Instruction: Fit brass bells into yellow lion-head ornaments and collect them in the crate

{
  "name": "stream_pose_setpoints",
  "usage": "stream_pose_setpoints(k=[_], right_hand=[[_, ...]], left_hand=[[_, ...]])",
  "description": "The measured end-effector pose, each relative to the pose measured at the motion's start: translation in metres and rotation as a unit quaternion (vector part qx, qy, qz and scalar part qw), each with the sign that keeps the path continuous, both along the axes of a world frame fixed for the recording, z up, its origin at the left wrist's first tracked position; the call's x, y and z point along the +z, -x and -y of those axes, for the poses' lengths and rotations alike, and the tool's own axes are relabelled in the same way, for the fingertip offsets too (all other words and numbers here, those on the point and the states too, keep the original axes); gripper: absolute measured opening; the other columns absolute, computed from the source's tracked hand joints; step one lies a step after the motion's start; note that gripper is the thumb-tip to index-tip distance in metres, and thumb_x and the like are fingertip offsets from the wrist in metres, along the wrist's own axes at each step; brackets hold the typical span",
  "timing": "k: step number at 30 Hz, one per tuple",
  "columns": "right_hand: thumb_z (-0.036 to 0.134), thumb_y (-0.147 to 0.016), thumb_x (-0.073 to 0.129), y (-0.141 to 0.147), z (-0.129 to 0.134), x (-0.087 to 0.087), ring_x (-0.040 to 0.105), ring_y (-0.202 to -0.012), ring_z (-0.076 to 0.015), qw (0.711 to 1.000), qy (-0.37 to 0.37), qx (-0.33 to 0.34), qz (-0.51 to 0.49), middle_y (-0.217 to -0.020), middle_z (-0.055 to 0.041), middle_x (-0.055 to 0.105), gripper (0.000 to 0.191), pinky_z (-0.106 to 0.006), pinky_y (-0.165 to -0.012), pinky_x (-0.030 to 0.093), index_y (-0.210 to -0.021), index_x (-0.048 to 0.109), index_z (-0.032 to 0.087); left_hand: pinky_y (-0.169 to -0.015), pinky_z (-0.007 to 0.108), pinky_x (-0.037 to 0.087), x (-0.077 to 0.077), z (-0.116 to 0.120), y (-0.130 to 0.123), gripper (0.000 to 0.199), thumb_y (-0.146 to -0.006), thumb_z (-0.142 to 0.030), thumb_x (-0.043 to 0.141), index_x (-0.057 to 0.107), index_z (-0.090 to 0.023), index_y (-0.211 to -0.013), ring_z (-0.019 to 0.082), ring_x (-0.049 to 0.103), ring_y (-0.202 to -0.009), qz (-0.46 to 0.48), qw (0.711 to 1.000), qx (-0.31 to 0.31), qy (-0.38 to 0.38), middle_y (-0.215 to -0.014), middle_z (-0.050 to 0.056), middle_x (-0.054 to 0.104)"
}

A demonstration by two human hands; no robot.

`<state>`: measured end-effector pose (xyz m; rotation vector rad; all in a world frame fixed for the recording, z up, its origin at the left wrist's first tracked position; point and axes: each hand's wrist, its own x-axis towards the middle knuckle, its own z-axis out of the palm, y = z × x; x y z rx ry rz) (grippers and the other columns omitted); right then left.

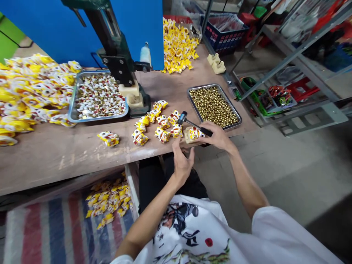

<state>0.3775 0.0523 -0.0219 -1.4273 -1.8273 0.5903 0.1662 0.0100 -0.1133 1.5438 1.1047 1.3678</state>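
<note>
In my right hand (pixel 217 136) is a small hammer (pixel 189 121); its black handle lies under my fingers and its head points left. Just below the handle, a yellow and white lion-like figurine (pixel 194 133) sits in a cream block (pixel 188 135), with my right fingertips at its edge. My left hand (pixel 182 163) is at the table's front edge, thumb and forefinger apart, holding nothing I can see. Its fingertip comes close to another figurine (pixel 176 131). Several more figurines (pixel 162 134) stand in a cluster to the left, and a single figurine (pixel 109 138) lies farther left.
A metal tray of gold beads (pixel 189 91) stands at right. Behind the cluster rises a dark green press (pixel 117 62), beside a tray of small white and red pieces (pixel 72 116). Yellow parts are heaped left (pixel 33 88) and at back (pixel 178 47). A striped sack (pixel 49 227) hangs below.
</note>
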Motion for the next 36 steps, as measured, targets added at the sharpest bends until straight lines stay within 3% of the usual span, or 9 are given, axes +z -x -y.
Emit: stream_pose_setpoints(k=[4,7,11,16,20,25,30,34,36], right_hand=[[0.072,-0.085,0.092,0.000,-0.017,0.002,0.074,-0.114,-0.0321,0.998,0.026,0.043,0.044,-0.125,-0.0095,0.075,0.064,-0.047,-0.108,0.058,-0.130,0.085,0.028],[0.070,-0.078,0.098,-0.001,-0.022,-0.001,0.075,-0.116,-0.0326,0.997,0.037,0.044,0.042,-0.127,-0.0090,0.076,0.072,-0.048,-0.109,0.060,-0.136,0.084,0.030],[0.063,-0.098,0.083,-0.007,0.001,-0.004,0.077,-0.125,-0.0317,0.998,-0.049,-0.046,-0.010,-0.135,-0.0088,0.081,0.054,-0.050,-0.114,0.061,-0.141,0.082,0.030],[0.043,-0.115,0.064,-0.010,0.065,0.003,0.078,-0.132,-0.0291,0.977,-0.126,-0.153,0.076,-0.147,-0.0060,0.080,0.043,-0.044,-0.118,0.060,-0.155,0.075,0.030],[0.038,-0.115,0.066,-0.008,0.095,0.007,0.085,-0.104,-0.0226,0.963,-0.111,-0.164,0.183,-0.124,-0.0012,0.088,0.039,-0.034,-0.101,0.065,-0.153,0.076,0.038],[0.035,-0.114,0.066,-0.003,0.084,0.001,0.083,-0.106,-0.0249,0.945,-0.199,-0.225,0.133,-0.128,-0.0044,0.086,0.040,-0.039,-0.104,0.065,-0.153,0.076,0.034],[0.031,-0.114,0.065,-0.001,0.074,-0.001,0.080,-0.087,-0.0187,0.954,-0.151,-0.162,0.202,-0.109,-0.0003,0.088,0.038,-0.030,-0.088,0.064,-0.148,0.079,0.039],[0.037,-0.114,0.065,-0.002,0.075,-0.002,0.082,-0.100,-0.0252,0.937,-0.212,-0.237,0.146,-0.122,-0.0079,0.087,0.038,-0.038,-0.098,0.066,-0.148,0.080,0.030],[0.038,-0.114,0.063,-0.002,0.075,-0.006,0.082,-0.096,-0.0244,0.939,-0.204,-0.232,0.151,-0.116,-0.0071,0.088,0.037,-0.038,-0.095,0.067,-0.146,0.082,0.031]], left_hand=[[-0.093,0.047,0.065,0.003,-0.020,0.025,0.064,-0.107,-0.040,0.072,0.047,-0.020,-0.162,0.027,0.069,-0.104,-0.033,0.998,-0.036,-0.036,-0.151,0.022,0.060],[-0.100,0.049,0.064,0.008,-0.027,0.032,0.058,-0.108,-0.041,0.069,0.053,-0.020,-0.161,0.033,0.069,-0.123,-0.047,0.996,-0.054,-0.055,-0.153,0.023,0.061],[-0.110,0.049,0.061,0.022,-0.036,0.029,0.057,-0.108,-0.043,0.070,0.059,-0.022,-0.159,0.036,0.065,-0.141,-0.052,0.993,-0.077,-0.073,-0.161,0.022,0.060],[-0.105,0.047,0.060,0.045,-0.071,0.023,0.084,-0.097,-0.037,0.085,0.047,-0.022,-0.170,0.030,0.075,-0.110,-0.071,0.986,-0.148,-0.021,-0.159,0.021,0.066],[-0.103,0.046,0.058,0.057,-0.096,0.022,0.103,-0.083,-0.021,0.091,0.040,-0.022,-0.173,0.025,0.074,-0.094,-0.088,0.981,-0.168,0.024,-0.136,0.015,0.078],[-0.094,0.044,0.061,0.059,-0.105,0.020,0.105,-0.074,-0.014,0.093,0.045,-0.024,-0.166,0.022,0.071,-0.083,-0.058,0.979,-0.192,0.044,-0.126,0.009,0.078],[-0.101,0.050,0.060,0.065,-0.099,0.016,0.107,-0.073,-0.007,0.093,0.042,-0.022,-0.166,0.027,0.073,-0.089,-0.047,0.984,-0.163,0.053,-0.121,0.010,0.078],[-0.103,0.051,0.058,0.068,-0.095,0.014,0.108,-0.074,-0.004,0.090,0.041,-0.025,-0.168,0.027,0.072,-0.091,-0.043,0.986,-0.153,0.051,-0.120,0.009,0.079],[-0.106,0.051,0.056,0.067,-0.095,0.013,0.109,-0.074,-0.004,0.091,0.041,-0.024,-0.168,0.028,0.072,-0.096,-0.043,0.987,-0.147,0.044,-0.119,0.009,0.079]])
